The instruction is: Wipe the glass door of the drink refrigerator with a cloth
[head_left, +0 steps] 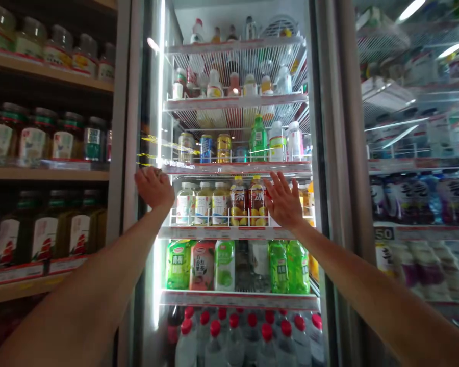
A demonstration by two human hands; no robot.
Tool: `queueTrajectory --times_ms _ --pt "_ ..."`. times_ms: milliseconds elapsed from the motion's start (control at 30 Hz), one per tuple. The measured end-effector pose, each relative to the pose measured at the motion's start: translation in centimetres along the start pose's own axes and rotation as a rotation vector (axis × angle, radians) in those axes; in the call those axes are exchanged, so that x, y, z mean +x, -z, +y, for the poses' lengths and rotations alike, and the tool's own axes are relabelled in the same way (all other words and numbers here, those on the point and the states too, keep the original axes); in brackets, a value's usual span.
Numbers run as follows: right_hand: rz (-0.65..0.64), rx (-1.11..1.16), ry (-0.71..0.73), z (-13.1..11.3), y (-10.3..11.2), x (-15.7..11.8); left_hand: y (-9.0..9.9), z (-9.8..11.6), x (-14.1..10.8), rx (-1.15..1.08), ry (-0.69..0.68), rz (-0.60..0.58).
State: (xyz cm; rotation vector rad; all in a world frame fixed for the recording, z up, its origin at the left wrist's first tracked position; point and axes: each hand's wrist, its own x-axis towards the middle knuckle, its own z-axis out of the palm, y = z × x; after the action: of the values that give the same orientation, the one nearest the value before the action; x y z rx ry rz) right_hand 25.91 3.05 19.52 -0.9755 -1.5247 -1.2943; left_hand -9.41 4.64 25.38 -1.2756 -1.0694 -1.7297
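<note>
My left hand (155, 188) is at the left edge of a tall, lit drinks fridge, beside its upright door frame (137, 285). Its fingers are bent and look closed around the edge of the fridge door; the fingertips are partly hidden. In front of the middle shelf I hold my right hand (285, 201) up with the fingers spread and nothing in them. Nearest to it is a dark bottle with a yellow cap (257, 201). Pale-labelled bottles (202, 204) stand in the same row, behind a white wire rail.
Above are cans (224, 148) and a green bottle (258, 137). Below stand green drink bottles (278, 267), cartons (224, 265) and several red-capped bottles (234, 336). Wooden shelves with jars (63, 137) flank the left; another glass-fronted fridge (424, 204) is at right.
</note>
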Motion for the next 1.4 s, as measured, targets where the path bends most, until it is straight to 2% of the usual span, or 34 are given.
queueTrajectory --times_ms 67,200,267,333,367,467,533,567,633,733,800,867,967,1033,1100,1200,1267,1333,1400 --pt "0.002 -0.001 0.001 0.0 0.0 0.0 -1.3 2.8 -1.0 0.037 0.019 0.046" --pt "0.002 0.005 0.012 0.1 0.1 -0.1 -3.9 10.0 -4.1 -0.016 -0.312 -0.11" --pt "0.01 0.01 0.014 0.1 0.1 -0.1 -4.3 11.7 -4.9 -0.039 -0.491 -0.225" --pt "0.02 0.013 0.011 0.1 0.1 -0.1 -3.9 11.1 -4.5 -0.036 -0.522 -0.25" --pt "0.021 0.014 0.009 0.1 0.1 -0.2 -3.5 10.2 -3.9 -0.027 -0.465 -0.215" --pt "0.016 0.014 0.0 0.0 0.0 -0.1 -2.6 7.1 -1.8 0.004 -0.177 -0.039" --pt "0.019 0.017 -0.005 0.0 0.0 -0.2 -2.6 6.8 -1.4 0.008 -0.102 0.01" --pt "0.02 0.019 -0.006 0.0 0.0 -0.2 -2.9 7.5 -1.8 0.003 -0.132 -0.004" --pt "0.02 0.027 -0.007 0.1 0.0 -0.2 -3.8 10.2 -3.5 -0.017 -0.295 -0.089" --pt "0.029 0.045 -0.004 0.2 -0.1 -0.2 -4.9 14.5 -6.4 -0.062 -0.681 -0.302" --pt "0.043 0.052 -0.006 0.2 -0.1 -0.2 -4.9 15.3 -6.8 -0.071 -0.787 -0.358" --pt "0.043 0.049 -0.011 0.2 -0.1 -0.2 -4.3 13.8 -5.8 -0.043 -0.667 -0.312" --pt "0.032 0.041 -0.021 0.2 0.0 -0.2 -3.4 10.2 -3.3 0.009 -0.302 -0.165" --pt "0.031 0.038 -0.032 0.2 0.0 -0.2 -3.3 9.4 -2.7 0.022 -0.166 -0.096" --pt "0.033 0.035 -0.04 0.2 -0.1 -0.2 -3.8 10.6 -3.5 0.012 -0.204 -0.093" --pt "0.042 0.034 -0.037 0.2 -0.2 -0.3 -5.0 14.5 -6.2 -0.027 -0.473 -0.196" --pt "0.05 0.034 -0.032 0.3 -0.3 -0.3 -5.3 16.2 -7.5 -0.047 -0.634 -0.28" --pt "0.053 0.03 -0.03 0.3 -0.3 -0.3 -5.1 16.0 -7.6 -0.055 -0.679 -0.328" --pt "0.051 0.024 -0.029 0.2 -0.3 -0.3 -4.5 14.1 -6.8 -0.042 -0.569 -0.303"
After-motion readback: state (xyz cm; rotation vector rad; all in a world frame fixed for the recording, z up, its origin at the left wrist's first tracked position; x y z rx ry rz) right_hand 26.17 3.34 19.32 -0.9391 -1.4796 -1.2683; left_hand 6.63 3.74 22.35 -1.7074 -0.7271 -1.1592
